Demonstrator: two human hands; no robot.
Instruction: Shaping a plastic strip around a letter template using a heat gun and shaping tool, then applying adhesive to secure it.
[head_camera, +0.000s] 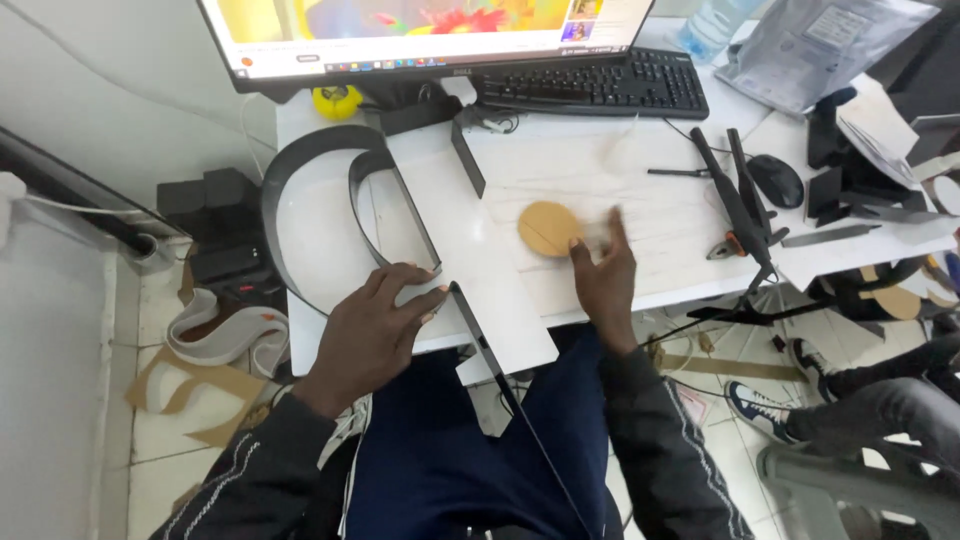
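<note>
On desk, 12 o'clock: one monitor (420, 35), one keyboard (595, 85).
Desk (520, 300): white, one.
Black strip (300, 200): one, curved, at 10 o'clock.
Left hand (370, 335): spread flat, pressing strip end at 9 o'clock.
Right hand (605, 280): fingers loosely apart, gripping nothing, touching disc edge.
Tan disc (548, 228): one, centre.
Step, judged: steadying strip, reaching for disc; next calls for closing fingers on disc.

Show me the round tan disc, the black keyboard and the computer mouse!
Round tan disc (547, 228), head view, its flat top.
Black keyboard (600, 82), head view, middle keys.
Computer mouse (777, 180), head view, its back.
</note>
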